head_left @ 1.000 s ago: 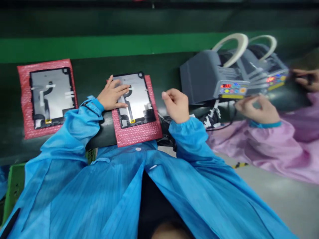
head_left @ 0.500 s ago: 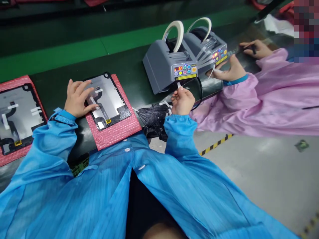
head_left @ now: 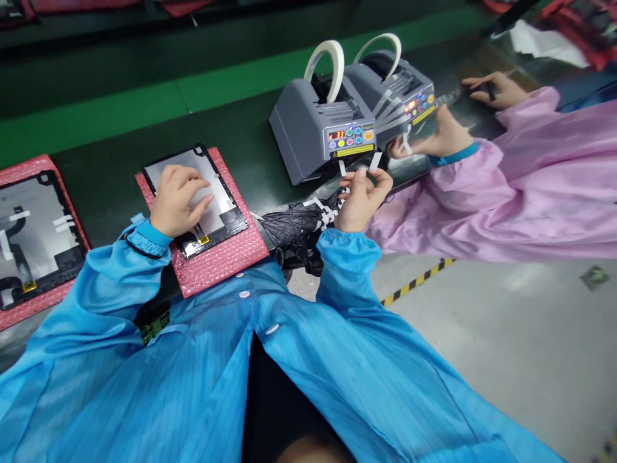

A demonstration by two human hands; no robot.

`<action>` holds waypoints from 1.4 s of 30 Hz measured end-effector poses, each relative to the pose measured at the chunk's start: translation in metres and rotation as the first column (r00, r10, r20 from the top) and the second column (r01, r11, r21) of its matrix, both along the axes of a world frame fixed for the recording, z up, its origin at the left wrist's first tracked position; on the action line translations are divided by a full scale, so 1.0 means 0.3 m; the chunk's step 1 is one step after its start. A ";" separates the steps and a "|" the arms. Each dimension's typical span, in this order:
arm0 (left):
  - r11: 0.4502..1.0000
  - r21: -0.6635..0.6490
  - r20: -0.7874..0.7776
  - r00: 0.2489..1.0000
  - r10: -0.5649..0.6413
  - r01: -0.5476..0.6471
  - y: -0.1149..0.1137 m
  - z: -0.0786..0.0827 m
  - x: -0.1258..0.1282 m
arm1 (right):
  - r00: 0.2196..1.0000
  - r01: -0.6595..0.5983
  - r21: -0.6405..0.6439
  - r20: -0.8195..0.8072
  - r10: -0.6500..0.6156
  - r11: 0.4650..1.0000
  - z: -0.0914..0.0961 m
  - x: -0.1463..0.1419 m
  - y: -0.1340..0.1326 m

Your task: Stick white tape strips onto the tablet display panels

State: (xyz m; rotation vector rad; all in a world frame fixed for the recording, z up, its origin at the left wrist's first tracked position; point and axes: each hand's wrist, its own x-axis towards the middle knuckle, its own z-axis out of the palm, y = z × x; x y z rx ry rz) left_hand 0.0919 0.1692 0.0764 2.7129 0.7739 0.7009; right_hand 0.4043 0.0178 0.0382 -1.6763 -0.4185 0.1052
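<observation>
My left hand (head_left: pixel 177 200) hovers over or rests on a tablet screen (head_left: pixel 219 193), back side up; I cannot tell whether it touches. Its fingers are loosely curved, thumb apart, with nothing visible in them. Pink bubble wrap (head_left: pixel 224 267) lies under the screen. At the front of a grey tape dispenser (head_left: pixel 308 128), my right hand (head_left: pixel 362 200) pinches a short strip of white tape (head_left: pixel 375 161) that sticks up from its fingers. Another white tape end (head_left: pixel 342 168) hangs from the dispenser's outlet, close to my fingertips.
A second tape dispenser (head_left: pixel 414 96) stands behind, with tape strips on its side. A co-worker's hands (head_left: pixel 450 135) are near it. Another screen (head_left: pixel 38 225) lies on bubble wrap at left. A black plastic bag (head_left: pixel 294 225) with tape scraps hangs at the table edge.
My left hand has moved right, further over the screen, its fingers more curled. A strip of tape now shows above my right hand, which has opened out slightly from a tight pinch at the outlet.
</observation>
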 end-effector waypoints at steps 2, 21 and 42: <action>1.000 -0.019 0.005 1.000 -0.016 0.016 -0.003 -0.008 0.029 | 1.000 -0.013 -0.038 0.019 0.013 0.999 -0.010 0.016 0.020; 0.908 -0.369 0.118 0.979 -0.164 0.197 -0.028 0.069 0.242 | 0.705 -0.703 -0.062 -0.191 0.683 0.709 0.211 -0.258 0.086; 0.809 -0.544 0.000 0.965 0.263 -0.221 -0.034 -0.043 0.151 | 0.516 -0.851 -0.028 -0.233 0.824 0.525 0.071 -0.314 0.296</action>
